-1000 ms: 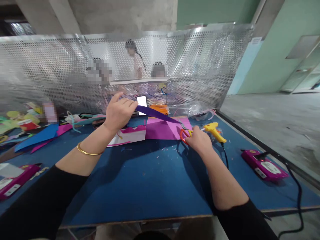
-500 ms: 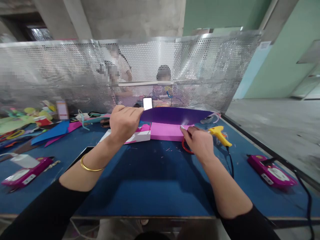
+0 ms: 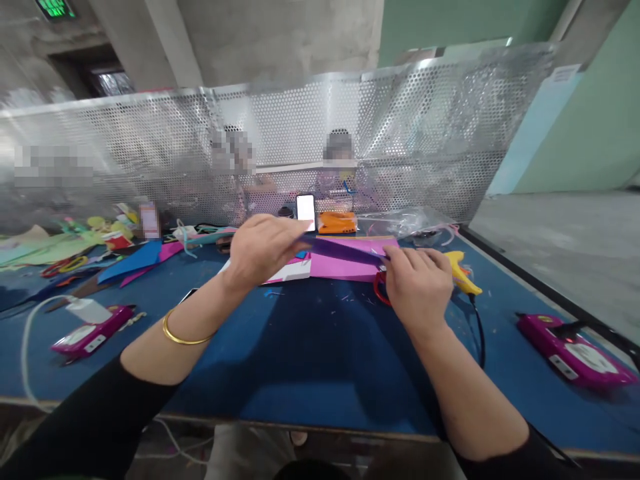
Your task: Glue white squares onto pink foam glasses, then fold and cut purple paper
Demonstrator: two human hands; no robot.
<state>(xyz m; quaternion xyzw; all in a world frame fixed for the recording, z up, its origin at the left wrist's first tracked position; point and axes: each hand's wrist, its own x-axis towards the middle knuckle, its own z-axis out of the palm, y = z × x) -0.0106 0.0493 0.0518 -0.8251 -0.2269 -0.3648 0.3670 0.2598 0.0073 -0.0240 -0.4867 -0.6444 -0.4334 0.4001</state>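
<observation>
My left hand [image 3: 265, 250], with a gold bangle at its wrist, pinches the left end of a dark purple sheet [image 3: 345, 250]. On the sheet's right end, my right hand [image 3: 419, 285] is closed with its fingers bent over. The sheet is seen almost edge-on, above a pink box-like piece [image 3: 345, 270] on the table. To the left of that piece lies a white box part [image 3: 295, 271], partly behind my left hand. A red loop handle [image 3: 381, 288] shows beside my right fingers. Just right of that hand lies a yellow glue gun [image 3: 463, 273].
A lit phone [image 3: 306, 208] and an orange item [image 3: 337, 223] stand at the back before a perforated metal screen [image 3: 430, 147], with people behind it. Magenta power strips [image 3: 97, 333] lie at left and right [image 3: 575, 353]. Blue sheets [image 3: 133, 261] and scissors crowd the left.
My right hand has moved from the pink piece onto the purple sheet's right end. The sheet has tilted from face-on to nearly edge-on, uncovering the orange item. The view has shifted slightly.
</observation>
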